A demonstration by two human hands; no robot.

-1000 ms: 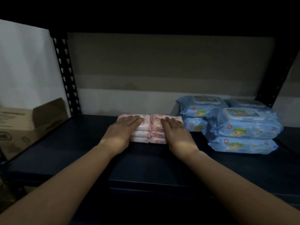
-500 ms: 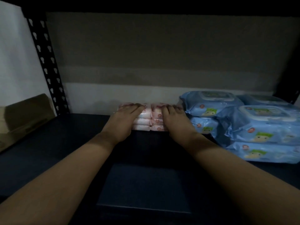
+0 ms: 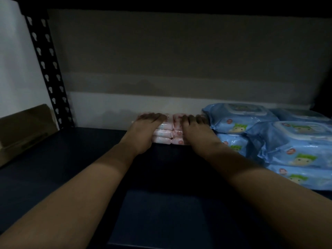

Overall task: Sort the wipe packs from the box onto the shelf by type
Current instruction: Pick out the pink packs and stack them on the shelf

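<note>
**Fingers flat on pink packs, both hands**

Fingers (image 3: 158,117) of both hands lie straight and close together over the pink stack; nothing gripped.

- Shelf (image 3: 75,159): dark, dim light.
- Blue packs (image 3: 291,146): stacked at right, touching the pink stack's right side.
- Box (image 3: 23,130): far left, beside the upright.
- Pink packs (image 3: 168,134): two columns, at the back wall.
- Left hand (image 3: 143,132) on left column; right hand (image 3: 196,131) on right column.
</note>
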